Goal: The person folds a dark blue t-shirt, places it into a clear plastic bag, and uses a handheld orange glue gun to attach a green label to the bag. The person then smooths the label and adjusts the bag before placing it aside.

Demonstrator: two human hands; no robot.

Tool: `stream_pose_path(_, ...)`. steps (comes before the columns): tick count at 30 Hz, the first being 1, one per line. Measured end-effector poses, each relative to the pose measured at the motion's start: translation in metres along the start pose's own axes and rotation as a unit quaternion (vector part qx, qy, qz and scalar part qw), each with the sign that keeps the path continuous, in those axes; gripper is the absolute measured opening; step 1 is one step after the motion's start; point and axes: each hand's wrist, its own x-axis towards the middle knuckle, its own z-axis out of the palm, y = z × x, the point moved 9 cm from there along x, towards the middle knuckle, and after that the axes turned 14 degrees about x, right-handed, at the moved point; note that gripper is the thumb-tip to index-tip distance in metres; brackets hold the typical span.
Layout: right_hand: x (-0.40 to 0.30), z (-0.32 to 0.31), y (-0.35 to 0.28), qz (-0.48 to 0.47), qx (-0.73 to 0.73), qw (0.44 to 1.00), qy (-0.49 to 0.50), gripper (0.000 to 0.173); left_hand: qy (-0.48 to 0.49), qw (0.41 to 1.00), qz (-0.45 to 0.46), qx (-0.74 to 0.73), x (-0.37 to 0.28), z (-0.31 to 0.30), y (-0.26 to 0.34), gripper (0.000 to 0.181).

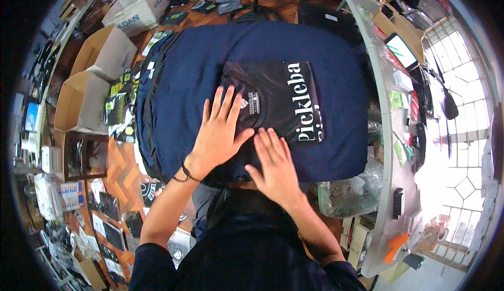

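Note:
A folded black T-shirt [271, 94] lies on a broad, dark-blue cloth-covered surface [189, 62] in front of me. Large white lettering runs along its right side, and a printed neck mark shows inside the collar. Flat on the shirt's left part rests my left hand [220, 129], fingers spread, a dark band at the wrist. My right hand [275, 165] lies palm down at the shirt's near edge, thumb apart from the other fingers. Neither hand holds anything. The two hands are close together, and they cover the near left corner of the shirt.
Open cardboard boxes [84, 102] stand on the left, with bagged garments [120, 106] beside them. Along the right runs a grey worktable [378, 106] bearing scissors [409, 155], a tablet [401, 51] and an orange tool [395, 247]. A plastic-lined green bin [346, 204] sits below it.

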Motion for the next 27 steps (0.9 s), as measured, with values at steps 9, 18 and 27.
stream_pose_path(9,-0.091,-0.040,0.002,-0.079,0.143,0.976,0.141,0.031,0.021,0.999,0.024,-0.006,-0.011,0.006,-0.001,0.072)
stream_pose_path(18,-0.233,-0.005,0.161,0.336,0.233,0.846,0.343,0.024,0.103,0.987,-0.011,-0.120,-0.020,0.003,-0.009,0.042)
stream_pose_path(27,-0.196,-0.005,0.168,0.254,0.163,0.933,0.198,0.017,0.127,0.984,-0.006,-0.129,-0.024,0.001,-0.011,0.033)
